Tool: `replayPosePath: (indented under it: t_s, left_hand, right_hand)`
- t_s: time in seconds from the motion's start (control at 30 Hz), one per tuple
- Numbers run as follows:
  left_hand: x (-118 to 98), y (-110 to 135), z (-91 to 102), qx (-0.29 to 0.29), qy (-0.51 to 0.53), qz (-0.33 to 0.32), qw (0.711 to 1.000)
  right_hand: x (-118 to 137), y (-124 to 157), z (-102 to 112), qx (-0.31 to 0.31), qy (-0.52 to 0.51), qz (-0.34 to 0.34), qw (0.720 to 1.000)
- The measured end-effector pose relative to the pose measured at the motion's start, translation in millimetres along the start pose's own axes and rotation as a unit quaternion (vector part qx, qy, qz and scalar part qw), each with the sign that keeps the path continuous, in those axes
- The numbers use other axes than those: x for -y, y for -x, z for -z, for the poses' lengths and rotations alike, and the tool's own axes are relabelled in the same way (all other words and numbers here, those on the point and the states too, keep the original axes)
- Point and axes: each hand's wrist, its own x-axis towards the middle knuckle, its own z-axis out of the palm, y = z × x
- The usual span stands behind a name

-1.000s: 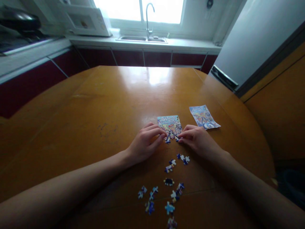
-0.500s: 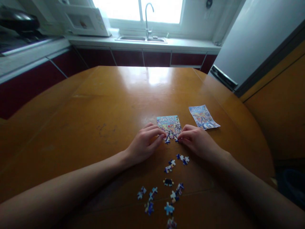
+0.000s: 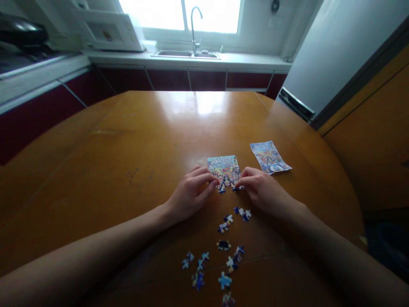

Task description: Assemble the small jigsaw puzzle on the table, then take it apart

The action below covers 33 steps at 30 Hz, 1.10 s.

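Note:
A partly assembled colourful jigsaw (image 3: 224,168) lies on the round wooden table (image 3: 134,140). My left hand (image 3: 190,194) rests at its lower left corner, fingers curled and pinching a puzzle piece (image 3: 221,187) against the jigsaw's bottom edge. My right hand (image 3: 265,192) sits at the lower right corner, fingertips pressed on another piece (image 3: 237,186) there. Several loose pieces (image 3: 223,245) lie scattered on the table nearer to me, between my forearms.
A printed reference picture (image 3: 269,157) lies right of the jigsaw. Beyond the table runs a counter with a sink and tap (image 3: 193,40) under a window, and a microwave (image 3: 108,30) at the left. A fridge (image 3: 332,51) stands at the right.
Both hands stay at the jigsaw's bottom edge with their fingertips nudging the pieces slightly. The camera view has drifted a little.

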Motion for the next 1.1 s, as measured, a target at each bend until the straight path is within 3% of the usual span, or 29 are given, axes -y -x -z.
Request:
replayPosePath:
  t_s: [0.43,0.7,1.1]
  left_hand:
    - [2.3,2.9,-2.0,0.079,-0.101,-0.046,0.991]
    - [5.6,2.8,-1.8,0.080,-0.084,-0.032,0.993]
    - [4.2,0.5,-0.4,0.030,-0.046,0.001,0.998]
  right_hand:
    - [2.3,0.9,-2.7,-0.021,-0.016,0.001,1.000]
    - [6.0,-0.6,-2.8,-0.057,-0.043,-0.005,0.997]
    - [5.0,-0.5,-3.8,-0.086,-0.060,-0.014,0.994]
